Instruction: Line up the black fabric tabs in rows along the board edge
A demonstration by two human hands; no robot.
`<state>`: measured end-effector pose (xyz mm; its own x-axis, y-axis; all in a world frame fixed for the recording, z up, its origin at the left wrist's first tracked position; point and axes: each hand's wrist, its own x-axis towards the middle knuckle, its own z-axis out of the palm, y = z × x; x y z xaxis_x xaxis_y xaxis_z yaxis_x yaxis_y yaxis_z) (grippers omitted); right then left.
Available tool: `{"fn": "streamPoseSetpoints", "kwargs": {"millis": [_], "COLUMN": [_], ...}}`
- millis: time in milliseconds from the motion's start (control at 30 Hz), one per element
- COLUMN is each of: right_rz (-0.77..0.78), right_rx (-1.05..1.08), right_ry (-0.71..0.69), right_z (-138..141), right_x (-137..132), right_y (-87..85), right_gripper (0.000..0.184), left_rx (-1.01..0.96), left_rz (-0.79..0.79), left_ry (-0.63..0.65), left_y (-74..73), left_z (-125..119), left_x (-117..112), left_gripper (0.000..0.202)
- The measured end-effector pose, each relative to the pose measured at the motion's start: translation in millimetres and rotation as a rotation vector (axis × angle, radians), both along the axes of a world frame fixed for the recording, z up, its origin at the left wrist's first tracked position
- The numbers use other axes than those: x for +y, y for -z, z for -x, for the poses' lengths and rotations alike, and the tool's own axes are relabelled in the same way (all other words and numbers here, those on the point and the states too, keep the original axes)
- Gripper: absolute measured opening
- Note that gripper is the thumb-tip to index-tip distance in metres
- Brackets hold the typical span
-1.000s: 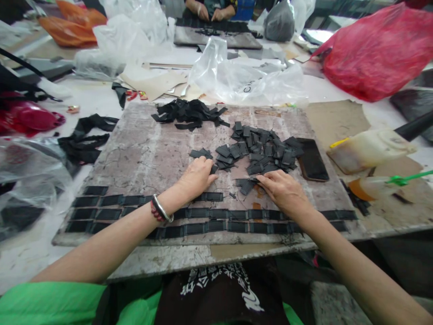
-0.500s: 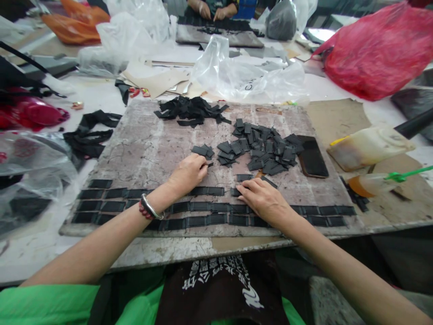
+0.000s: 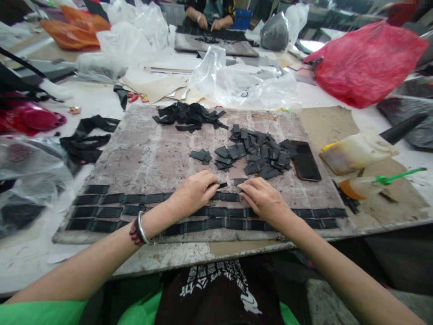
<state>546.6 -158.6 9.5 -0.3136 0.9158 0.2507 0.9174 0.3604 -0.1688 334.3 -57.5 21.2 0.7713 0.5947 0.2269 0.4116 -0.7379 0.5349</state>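
My left hand (image 3: 199, 192) is closed in a pinch on a small black fabric strip (image 3: 222, 185), held just above a row of flat black rectangular pieces (image 3: 230, 197). Close by on the right, my right hand (image 3: 265, 198) has its thumb and fingers drawn together at the end of that row. What lies between those fingertips is hidden. A loose black piece (image 3: 240, 181) touches or nearly touches its index finger. Several rows of such pieces lie along the near side of the worn board (image 3: 135, 135), partly covered by my hands and left forearm.
Behind my hands are a heap of black pieces (image 3: 267, 151) and a pile of black strips (image 3: 189, 115). A phone (image 3: 306, 161), a cloudy container (image 3: 358, 151) and a green-handled brush (image 3: 399, 176) are on the right. A clear bag (image 3: 243, 83) lies beyond the board; another person's hands (image 3: 211, 22) work opposite.
My left hand has come right and nearer with the small strip, close to my right hand. My right fingertips no longer cover the piece at the row's end. The view has shifted slightly.
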Motion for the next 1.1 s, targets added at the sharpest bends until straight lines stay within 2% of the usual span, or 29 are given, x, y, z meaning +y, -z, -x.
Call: {"fn": "streamPoseSetpoints", "kwargs": {"millis": [167,367,467,633,700,767,833,933,1000,1100], "right_rz": [0.066,-0.049,-0.015,0.084,0.161,0.243,0.31,0.374,0.396,0.392], "right_rx": [-0.099,-0.142,-0.028,0.415,0.553,0.649,0.695,0.711,0.715,0.706], "right_ry": [-0.003,0.183,0.125,0.041,0.035,0.099,0.221,0.365,0.409,0.431], "right_z": [-24.3,-44.2,-38.0,-15.8,-11.1,-11.9,-18.2,-32.1,-38.8,-39.8], "right_x": [-1.3,10.0,9.5,-2.4,-6.7,-10.3,-13.6,-18.0,-19.5,-18.6], "right_y": [4.8,6.7,3.5,-6.7,-10.4,-11.9,-10.2,-2.1,4.7,11.1], "right_gripper": [0.021,0.017,0.017,0.024,0.02,0.015,0.015,0.017,0.019,0.019], "left_rx": [0.054,0.039,0.031,0.007,-0.002,-0.018,-0.019,0.041,0.116,0.219], "left_rz": [0.043,0.029,0.062,0.139,0.181,0.215,0.21,0.083,-0.016,-0.071], "left_ry": [0.035,0.043,0.032,0.034,0.047,0.049,0.032,0.025,0.028,0.026], "left_y": [0.6,5.9,5.1,-2.0,-4.3,-4.3,-1.5,6.4,11.9,17.9], "left_z": [-10.5,-17.7,-21.0,-35.3,-43.1,-48.7,-49.1,-39.4,-29.6,-19.4], "left_x": [-3.8,-3.2,-6.0,-17.6,-23.1,-27.3,-28.9,-27.2,-25.3,-24.2], "left_gripper": [0.014,0.012,0.012,0.01,0.011,0.01,0.009,0.021,0.024,0.024]}}
